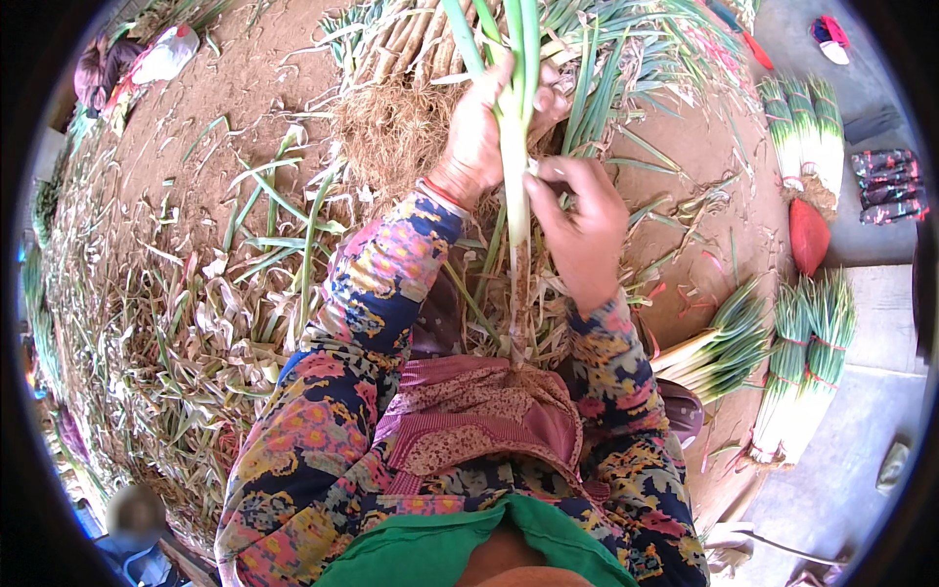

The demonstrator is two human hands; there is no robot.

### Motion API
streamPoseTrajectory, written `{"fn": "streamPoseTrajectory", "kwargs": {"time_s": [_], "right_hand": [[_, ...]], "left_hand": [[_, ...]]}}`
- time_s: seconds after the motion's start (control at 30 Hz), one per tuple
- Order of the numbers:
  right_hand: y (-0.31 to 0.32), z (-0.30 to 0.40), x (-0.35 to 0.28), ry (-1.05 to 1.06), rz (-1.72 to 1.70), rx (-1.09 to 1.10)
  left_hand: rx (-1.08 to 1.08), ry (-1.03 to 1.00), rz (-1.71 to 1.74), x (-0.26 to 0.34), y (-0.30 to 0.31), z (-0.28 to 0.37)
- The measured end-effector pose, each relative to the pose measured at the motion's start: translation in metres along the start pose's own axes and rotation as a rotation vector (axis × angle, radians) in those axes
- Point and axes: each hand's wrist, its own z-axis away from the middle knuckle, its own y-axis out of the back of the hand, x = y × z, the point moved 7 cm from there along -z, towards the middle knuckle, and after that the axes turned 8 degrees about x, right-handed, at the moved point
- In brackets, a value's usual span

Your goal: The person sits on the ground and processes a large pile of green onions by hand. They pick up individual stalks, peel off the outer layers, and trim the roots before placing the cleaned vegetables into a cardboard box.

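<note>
My left hand (477, 132) is closed round a large green onion (517, 191) where its pale stem parts into green leaves. The onion stands lengthwise before me, its soiled root end down by the pink cloth on my lap. At the stem's right side is my right hand (583, 220), its thumb and forefinger pinched at a small whitish bit on the stem. More fingers show behind the leaves to the right of my left hand; whose they are I cannot tell. Unpeeled onions with matted roots (396, 139) lie just beyond my left hand.
Stripped leaves and husks (213, 330) cover the ground at left. Tied bundles of cleaned green onions (799, 367) lie at right, with a loose bunch (719, 352) nearer me and more bundles (803, 132) farther up beside a red object (809, 236). Another person (103, 73) is at the upper left.
</note>
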Motion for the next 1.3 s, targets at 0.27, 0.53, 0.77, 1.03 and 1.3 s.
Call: {"fn": "streamPoseTrajectory", "kwargs": {"time_s": [0.27,0.53,0.77,1.03,1.3], "right_hand": [[0.154,0.114,0.055,-0.698,-0.932,0.604],[0.198,0.102,0.029,-0.596,0.101,0.536],[0.027,0.046,-0.022,-0.376,-0.215,-0.105],[0.022,0.084,-0.005,-0.881,-0.851,-0.204],[0.019,0.178,0.098,-0.396,0.123,-0.615]], "left_hand": [[-0.313,-0.025,0.393,0.076,0.021,-0.009],[-0.436,-0.002,0.693,0.076,-0.009,0.014],[-0.524,0.212,0.604,0.026,-0.053,0.054],[-0.787,0.208,0.27,0.012,-0.102,0.076],[-0.612,0.135,0.185,0.068,-0.14,0.04]]}}
